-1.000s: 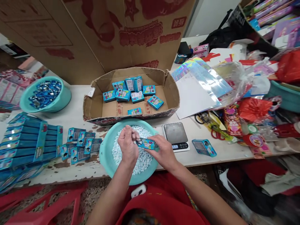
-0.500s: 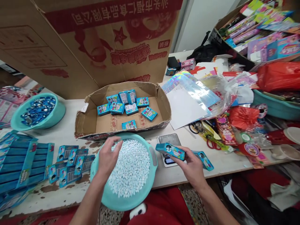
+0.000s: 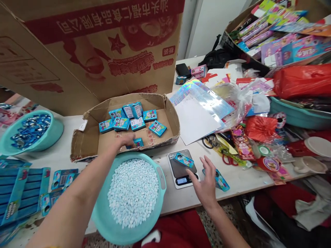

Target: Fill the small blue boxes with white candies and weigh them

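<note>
My left hand reaches into the low cardboard tray, its fingers closed over a small blue candy box near the front wall and covering part of it. Several similar blue boxes lie farther back in the tray. My right hand is empty, fingers spread, just right of the digital scale. On the scale's plate rests a blue box, apart from the fingers. Behind the right hand, another blue box lies on the table, partly hidden.
In front stands a turquoise basin of pale blue candies. A bowl of blue foil-wrapped pieces and flat blue cartons are at left. A large carton rises behind. Shiny sheets and scissors lie right.
My left hand has moved from above the basin to the box in the tray. My right hand has let go of its blue box, which now sits on the scale. The view has shifted right.
</note>
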`<state>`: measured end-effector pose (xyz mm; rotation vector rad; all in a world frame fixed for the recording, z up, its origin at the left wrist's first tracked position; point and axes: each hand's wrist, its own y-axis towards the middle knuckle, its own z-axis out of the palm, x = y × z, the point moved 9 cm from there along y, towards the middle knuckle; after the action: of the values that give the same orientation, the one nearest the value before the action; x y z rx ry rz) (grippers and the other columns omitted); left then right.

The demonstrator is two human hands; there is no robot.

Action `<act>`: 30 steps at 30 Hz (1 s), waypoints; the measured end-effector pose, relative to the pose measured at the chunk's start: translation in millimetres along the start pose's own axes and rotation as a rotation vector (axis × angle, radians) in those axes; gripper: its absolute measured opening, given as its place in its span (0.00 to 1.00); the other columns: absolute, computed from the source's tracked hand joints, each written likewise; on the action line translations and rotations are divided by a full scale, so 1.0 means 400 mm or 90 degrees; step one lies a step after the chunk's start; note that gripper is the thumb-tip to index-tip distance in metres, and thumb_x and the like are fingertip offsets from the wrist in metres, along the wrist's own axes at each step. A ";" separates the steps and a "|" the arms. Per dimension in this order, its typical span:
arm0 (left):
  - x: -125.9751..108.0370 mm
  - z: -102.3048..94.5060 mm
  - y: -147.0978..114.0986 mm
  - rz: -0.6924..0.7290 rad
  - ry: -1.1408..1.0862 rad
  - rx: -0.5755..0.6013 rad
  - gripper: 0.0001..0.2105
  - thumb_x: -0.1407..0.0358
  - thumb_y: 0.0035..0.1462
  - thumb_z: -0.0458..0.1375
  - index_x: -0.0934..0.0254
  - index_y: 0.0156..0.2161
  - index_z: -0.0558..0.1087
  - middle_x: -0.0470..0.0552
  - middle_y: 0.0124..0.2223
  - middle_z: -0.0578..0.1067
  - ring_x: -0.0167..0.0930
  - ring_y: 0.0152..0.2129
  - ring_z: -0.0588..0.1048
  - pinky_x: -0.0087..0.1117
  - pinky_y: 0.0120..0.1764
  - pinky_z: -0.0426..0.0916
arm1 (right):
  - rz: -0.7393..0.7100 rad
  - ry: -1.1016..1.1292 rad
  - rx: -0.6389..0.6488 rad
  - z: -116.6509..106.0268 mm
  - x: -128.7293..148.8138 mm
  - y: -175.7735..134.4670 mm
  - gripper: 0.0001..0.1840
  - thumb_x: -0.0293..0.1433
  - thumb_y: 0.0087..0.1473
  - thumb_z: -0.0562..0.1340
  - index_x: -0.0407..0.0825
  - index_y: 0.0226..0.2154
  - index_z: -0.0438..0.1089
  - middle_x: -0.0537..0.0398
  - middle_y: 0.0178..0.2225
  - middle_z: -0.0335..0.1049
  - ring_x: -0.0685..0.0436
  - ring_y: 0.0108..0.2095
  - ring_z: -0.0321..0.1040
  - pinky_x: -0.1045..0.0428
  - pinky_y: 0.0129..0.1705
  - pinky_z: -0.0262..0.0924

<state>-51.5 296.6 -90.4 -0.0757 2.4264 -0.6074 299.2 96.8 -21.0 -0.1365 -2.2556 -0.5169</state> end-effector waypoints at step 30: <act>0.238 0.248 -0.599 -0.207 0.102 -0.276 0.25 0.50 0.54 0.52 0.67 0.50 0.67 0.67 0.50 0.67 0.51 0.50 0.62 0.54 0.49 0.55 | 0.370 0.480 0.426 0.249 0.187 -0.257 0.28 0.38 0.40 0.70 0.50 0.44 0.64 0.57 0.37 0.72 0.46 0.36 0.69 0.51 0.40 0.64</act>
<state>-91.2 23.8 -107.3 -0.6315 2.6858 -0.2166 153.2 38.8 -58.6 -0.1996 -1.4394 0.4449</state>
